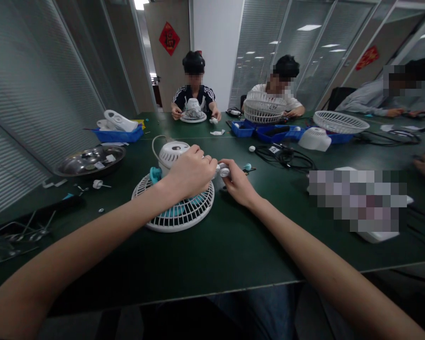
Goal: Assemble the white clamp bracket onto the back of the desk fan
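- While the left hand (191, 172) lies curled over the fan (177, 217), its fingers are drawn together and their tips meet a small white part (224, 171); the knuckles hide whether they really grip it.
- From the other side the right hand (238, 182) pinches this same part between thumb and fingers.
- The fan lies flat about the middle of the table (233, 255), a little toward the near edge, with teal blades under the white grille and the motor (172, 152) standing on its far side.
- The part is held just beside the right rim of the fan, low over the table.
- In my judgement both hands are working this part at the fan. It would go well if the left hand presses the fan down so it cannot slide, and the right hand moves the part with the fingertips only, straight and without force.
- Such a small, smooth part may slip; holding it low would stop it from rolling toward the cables (286, 158).
- A bowl (90, 160) stands near the left edge, a blue tray (118, 134) behind it; other persons work at the far edge, well apart.
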`<move>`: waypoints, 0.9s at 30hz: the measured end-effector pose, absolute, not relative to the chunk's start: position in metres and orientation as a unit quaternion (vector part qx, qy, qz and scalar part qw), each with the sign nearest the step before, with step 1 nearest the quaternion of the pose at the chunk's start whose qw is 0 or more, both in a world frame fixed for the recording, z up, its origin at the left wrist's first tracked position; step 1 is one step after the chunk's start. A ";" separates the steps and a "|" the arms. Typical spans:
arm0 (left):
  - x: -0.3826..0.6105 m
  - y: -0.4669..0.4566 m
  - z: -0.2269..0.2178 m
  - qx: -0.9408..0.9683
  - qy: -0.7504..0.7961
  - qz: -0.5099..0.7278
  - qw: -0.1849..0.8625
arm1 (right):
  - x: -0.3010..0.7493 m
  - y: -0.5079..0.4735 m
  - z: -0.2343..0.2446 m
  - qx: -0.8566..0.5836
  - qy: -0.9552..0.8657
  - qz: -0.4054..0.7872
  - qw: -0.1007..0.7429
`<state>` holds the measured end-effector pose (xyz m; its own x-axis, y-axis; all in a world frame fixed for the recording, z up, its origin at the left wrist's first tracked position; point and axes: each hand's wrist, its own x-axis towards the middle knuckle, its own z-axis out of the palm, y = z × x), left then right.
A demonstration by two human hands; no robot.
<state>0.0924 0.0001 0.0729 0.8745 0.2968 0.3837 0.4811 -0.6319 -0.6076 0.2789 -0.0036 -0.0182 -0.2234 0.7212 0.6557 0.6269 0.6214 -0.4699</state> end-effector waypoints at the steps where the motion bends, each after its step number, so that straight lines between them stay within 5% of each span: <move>1: 0.092 0.000 0.073 -0.896 -0.214 -0.123 0.369 | 0.278 -0.004 -0.018 -0.429 -0.779 0.053 0.454; 11: 0.092 -0.003 0.074 -0.906 -0.202 -0.124 0.350 | 0.266 -0.006 -0.012 -0.423 -0.755 0.071 0.496; 27: 0.089 -0.004 0.070 -0.919 -0.210 -0.110 0.314 | 0.301 -0.003 0.006 -0.414 -0.828 0.115 0.361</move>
<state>0.0894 -0.0039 0.0696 0.8878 0.3162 0.3344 0.4547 -0.7149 -0.5312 0.3010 -0.0031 0.0057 -0.3962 0.7684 0.5026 0.6022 0.6307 -0.4895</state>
